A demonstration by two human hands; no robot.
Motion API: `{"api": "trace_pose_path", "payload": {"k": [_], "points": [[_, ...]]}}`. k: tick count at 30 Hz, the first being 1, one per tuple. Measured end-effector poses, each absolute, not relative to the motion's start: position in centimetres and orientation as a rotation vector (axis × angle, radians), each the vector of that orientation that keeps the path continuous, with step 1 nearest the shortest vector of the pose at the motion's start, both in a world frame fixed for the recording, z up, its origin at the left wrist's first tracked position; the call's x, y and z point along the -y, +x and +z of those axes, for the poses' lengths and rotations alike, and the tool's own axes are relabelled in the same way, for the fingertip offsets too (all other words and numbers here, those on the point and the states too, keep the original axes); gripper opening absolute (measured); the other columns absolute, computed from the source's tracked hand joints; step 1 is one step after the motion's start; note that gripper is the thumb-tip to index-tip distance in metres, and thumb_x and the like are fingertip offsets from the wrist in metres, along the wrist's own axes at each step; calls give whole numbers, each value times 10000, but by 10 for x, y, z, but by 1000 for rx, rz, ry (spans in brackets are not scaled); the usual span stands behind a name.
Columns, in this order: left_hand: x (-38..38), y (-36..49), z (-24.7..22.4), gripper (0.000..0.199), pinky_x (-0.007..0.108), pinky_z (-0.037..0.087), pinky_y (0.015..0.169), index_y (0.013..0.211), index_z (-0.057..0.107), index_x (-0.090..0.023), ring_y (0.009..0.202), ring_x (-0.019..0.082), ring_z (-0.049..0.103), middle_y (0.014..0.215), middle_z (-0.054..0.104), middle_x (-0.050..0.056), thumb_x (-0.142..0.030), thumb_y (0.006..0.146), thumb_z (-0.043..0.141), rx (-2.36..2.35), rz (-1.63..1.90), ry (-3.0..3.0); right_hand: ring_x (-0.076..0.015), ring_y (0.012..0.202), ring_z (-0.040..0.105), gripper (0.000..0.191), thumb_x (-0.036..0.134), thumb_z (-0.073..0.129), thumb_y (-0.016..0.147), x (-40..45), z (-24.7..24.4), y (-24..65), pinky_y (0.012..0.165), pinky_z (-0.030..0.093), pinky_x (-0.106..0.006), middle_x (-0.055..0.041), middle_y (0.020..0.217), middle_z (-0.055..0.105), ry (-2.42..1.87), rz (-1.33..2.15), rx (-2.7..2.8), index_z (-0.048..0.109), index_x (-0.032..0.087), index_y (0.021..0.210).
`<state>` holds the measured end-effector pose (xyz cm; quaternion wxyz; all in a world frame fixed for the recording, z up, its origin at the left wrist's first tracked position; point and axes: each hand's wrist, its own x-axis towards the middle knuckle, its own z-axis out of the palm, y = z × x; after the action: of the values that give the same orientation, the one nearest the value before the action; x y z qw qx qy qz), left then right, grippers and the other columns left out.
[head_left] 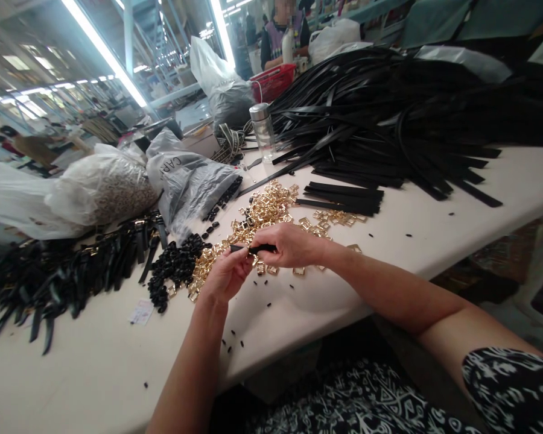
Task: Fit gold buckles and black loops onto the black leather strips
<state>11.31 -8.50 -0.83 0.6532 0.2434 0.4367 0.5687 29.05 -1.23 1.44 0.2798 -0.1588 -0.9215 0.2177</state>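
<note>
Black strap piece (265, 248): in the head view, it lies between the two hands, in their grasp, just above the gold frames.
Long axis: roughly level, running from the left fingers (239, 257) across to the right fingers (263, 234).
Left fingers: closed in a pinch, thumb on top; a short dark end sticks out past them.
Right fingers: curled closed around the other end, covering more of the strap; both hands touch it, so neither is clearly nearer.
Meeting point: a gold glint shows just under the fingertips; whether a frame is threaded on, I cannot tell.
Gold frames (269, 208): shiny, metal-looking, squarish, heaped beyond and below the fingers.
Black loops (176, 265): small, glossy, rounded, piled left of the left fingers.
Cut strips (344, 198): flat, matte, straight, beyond the right fingers.
Table (326, 307): pale, smooth, beneath both hands.
</note>
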Motion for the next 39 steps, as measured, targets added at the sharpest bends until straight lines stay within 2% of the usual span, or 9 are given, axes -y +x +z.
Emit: {"api": "trace_pose_path", "payload": {"k": [5,10,15,19,23,26,31,39], "points": [[85,114,-7,227,131,464,534,717,680,-133,560,45,550,642,615,-14,-193,580,851,-993,1276,540,-92,597,410,99,151,536,767,14,13,290,563,261,-236,10,673,571,-503,524,2432,626,167,729],[84,120,-8,276,162,466,591,715,680,-139,607,60,577,716,665,1,-217,535,874,-1071,1352,593,-86,592,431,187,256,547,853,10,11,289,568,270,-220,12,649,570,-498,599,2413,633,161,717],[86,117,-11,234,193,421,588,790,709,-162,608,72,547,720,659,-9,-281,625,824,-1241,1422,885,-81,602,456,222,314,574,871,4,10,290,576,289,-208,10,663,585,-500,702,2402,648,152,739],[91,113,-6,219,207,421,594,826,723,-173,600,83,539,675,638,-7,-330,684,777,-1218,1364,1000,-67,561,426,175,245,570,836,5,10,289,552,281,-202,31,616,553,-498,782,2370,640,146,711],[91,116,-2,230,200,414,557,774,719,-162,550,79,529,595,615,-11,-330,641,803,-1246,1351,976,-69,566,418,169,210,560,809,8,10,287,550,268,-210,26,615,536,-516,712,2374,618,140,667],[89,116,-4,225,190,395,509,712,704,-151,500,67,506,550,592,-19,-315,611,820,-1287,1380,942,-75,583,430,157,236,557,815,8,12,290,559,274,-215,18,646,560,-537,759,2410,635,142,716],[87,109,-5,235,167,412,498,720,694,-150,496,54,520,572,593,-22,-286,591,837,-1234,1482,828,-75,558,407,126,175,516,791,2,20,299,548,267,-220,31,600,531,-570,919,2480,607,147,709],[84,114,-4,304,128,466,510,708,629,-129,499,32,539,621,594,-31,-216,537,865,-1132,1499,560,-91,601,401,129,154,484,797,2,13,292,580,284,-223,9,653,528,-516,747,2406,569,147,701]]}}
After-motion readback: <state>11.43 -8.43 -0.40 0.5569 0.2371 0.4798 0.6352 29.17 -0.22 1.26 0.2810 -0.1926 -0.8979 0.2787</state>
